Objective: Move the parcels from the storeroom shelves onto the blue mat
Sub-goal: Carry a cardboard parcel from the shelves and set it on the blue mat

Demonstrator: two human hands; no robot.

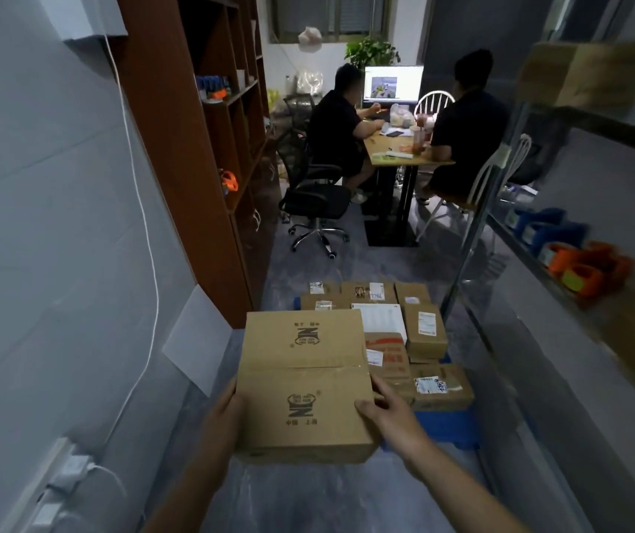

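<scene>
Cardboard carton (304, 382) is held off the floor by both hands: left hand (227, 413) grips its left edge, right hand (389, 413) grips its right. Long axis runs away from the person. Blue mat (447, 427), stacked with parcels (423, 332), lies just ahead and rightward, nearer the right hand.

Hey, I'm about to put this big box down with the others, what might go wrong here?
The blue mat looks nearly full, so the big box may overhang its edge. Set atop the smaller, uneven parcels, it could tilt or slide. It also blocks your view of what lies under it.
</scene>
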